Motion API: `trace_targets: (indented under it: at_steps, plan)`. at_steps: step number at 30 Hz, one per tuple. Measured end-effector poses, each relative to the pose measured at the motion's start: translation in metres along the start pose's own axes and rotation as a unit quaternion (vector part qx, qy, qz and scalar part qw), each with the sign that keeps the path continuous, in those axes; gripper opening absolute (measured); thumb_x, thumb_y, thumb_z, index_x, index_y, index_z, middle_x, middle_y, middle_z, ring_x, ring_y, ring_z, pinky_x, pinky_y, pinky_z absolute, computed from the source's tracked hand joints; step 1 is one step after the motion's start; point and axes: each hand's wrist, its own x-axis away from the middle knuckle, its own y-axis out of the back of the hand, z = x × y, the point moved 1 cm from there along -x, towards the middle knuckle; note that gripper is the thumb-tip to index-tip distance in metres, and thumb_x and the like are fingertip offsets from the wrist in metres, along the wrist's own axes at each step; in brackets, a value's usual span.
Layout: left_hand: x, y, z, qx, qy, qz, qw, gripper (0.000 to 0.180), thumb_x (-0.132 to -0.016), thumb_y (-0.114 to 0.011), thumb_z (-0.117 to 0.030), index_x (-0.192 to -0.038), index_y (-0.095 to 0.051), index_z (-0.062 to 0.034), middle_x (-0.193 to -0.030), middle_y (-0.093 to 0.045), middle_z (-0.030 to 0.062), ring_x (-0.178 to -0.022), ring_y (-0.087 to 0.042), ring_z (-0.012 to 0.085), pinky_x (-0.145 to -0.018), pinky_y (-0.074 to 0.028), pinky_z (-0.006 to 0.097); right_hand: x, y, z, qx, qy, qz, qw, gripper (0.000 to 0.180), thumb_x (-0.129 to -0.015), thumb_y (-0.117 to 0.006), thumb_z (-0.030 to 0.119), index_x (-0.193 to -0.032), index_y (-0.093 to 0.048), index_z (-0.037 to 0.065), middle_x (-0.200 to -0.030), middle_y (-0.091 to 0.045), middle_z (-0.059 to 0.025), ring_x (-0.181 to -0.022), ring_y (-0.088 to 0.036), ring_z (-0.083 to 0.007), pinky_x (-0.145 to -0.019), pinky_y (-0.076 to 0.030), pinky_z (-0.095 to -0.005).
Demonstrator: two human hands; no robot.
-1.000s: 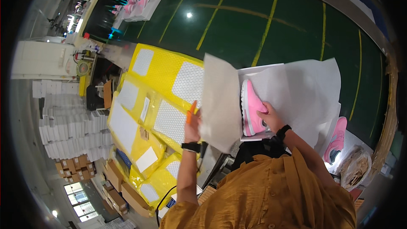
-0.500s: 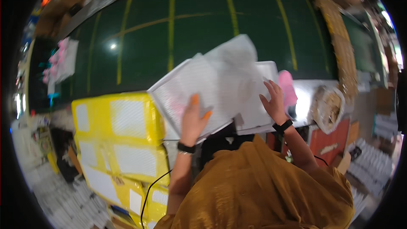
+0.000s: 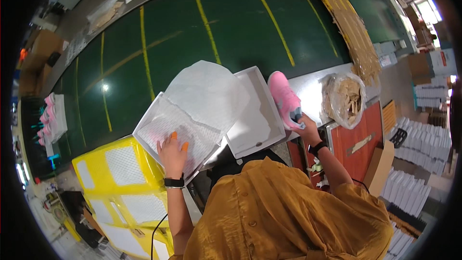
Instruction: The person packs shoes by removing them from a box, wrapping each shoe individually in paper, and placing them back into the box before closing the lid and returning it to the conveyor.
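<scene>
My left hand lies with spread fingers on the thin white wrapping paper in an open white shoebox. Two of its fingertips wear orange covers. Something faintly pink shows through the paper; its shape is hidden. The box's shallow lid lies open on the right, partly covered by the sheet. Beside the lid, my right hand is closed round the heel end of a pink sneaker, whose toe points away from me.
A green belt with yellow lines runs beyond the box. Yellow-wrapped packs stand at left, with several pink shoes farther off. To the right are a clear bag of brown paper and a taped cardboard strip.
My right hand has moved from the paper to the pink sneaker and closed on it. The raised paper has settled leftward, baring the lid. My left hand stays on the paper. The view has turned.
</scene>
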Motion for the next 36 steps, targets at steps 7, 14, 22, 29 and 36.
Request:
trace_targets:
  at_steps: [7, 14, 22, 29, 36]
  plan:
    - [0.015, 0.062, -0.057, 0.121, -0.161, -0.223, 0.954, 0.051, -0.082, -0.071, -0.015, -0.13, -0.056, -0.0036, -0.128, -0.058, 0.0204, -0.103, -0.061, 0.0347, -0.088, -0.049, 0.038, -0.078, 0.109, 0.08, -0.349, -0.138, -0.029, 0.926, 0.025, -0.074, -0.078, 0.0, -0.091, -0.059, 0.002, -0.089, -0.069, -0.0157, -0.075, -0.067, -0.0235, -0.069, -0.051, -0.026]
    - [0.041, 0.133, -0.112, -0.068, -0.436, -0.221, 0.87, 0.049, -0.068, -0.064, -0.027, -0.115, -0.066, -0.0138, -0.113, -0.062, 0.0005, -0.082, -0.057, 0.0135, -0.065, -0.044, 0.028, -0.119, 0.103, 0.276, -0.262, 0.288, 0.159, 0.907, 0.024, -0.07, -0.081, 0.009, -0.088, -0.066, 0.006, -0.124, -0.063, -0.0194, -0.072, -0.069, -0.0307, -0.064, -0.055, -0.0336]
    - [0.051, 0.103, 0.013, 0.169, -0.101, -0.121, 0.973, 0.025, -0.079, -0.073, -0.026, -0.083, -0.058, -0.0071, -0.078, -0.06, 0.0044, -0.06, -0.054, 0.0202, -0.055, -0.042, 0.033, -0.099, -0.013, 0.253, -0.554, -0.036, 0.291, 0.78, 0.062, -0.089, -0.07, 0.013, -0.143, -0.041, 0.007, -0.131, -0.056, -0.0158, -0.114, -0.058, -0.0254, -0.094, -0.05, -0.0352]
    - [-0.063, -0.012, 0.074, 0.54, 0.148, -0.092, 0.823, 0.04, -0.088, -0.071, -0.033, -0.073, -0.053, 0.0002, -0.064, -0.055, 0.0087, -0.057, -0.048, 0.0155, -0.055, -0.041, 0.031, -0.091, -0.115, 0.201, -0.705, -0.498, 0.273, 0.425, 0.079, -0.09, -0.066, 0.047, -0.143, -0.03, 0.002, -0.138, -0.042, -0.0211, -0.122, -0.048, -0.0322, -0.105, -0.041, -0.0435]
    - [-0.078, -0.051, 0.059, 0.708, 0.204, 0.059, 0.673, 0.039, -0.094, -0.064, -0.031, -0.108, -0.059, 0.0055, -0.093, -0.064, 0.0106, -0.079, -0.07, 0.0193, -0.053, -0.05, 0.031, -0.106, -0.084, 0.253, -0.701, -0.282, 0.221, 0.617, 0.057, -0.085, -0.073, 0.028, -0.13, -0.05, 0.001, -0.123, -0.06, -0.0125, -0.118, -0.055, -0.0322, -0.103, -0.043, -0.0435]
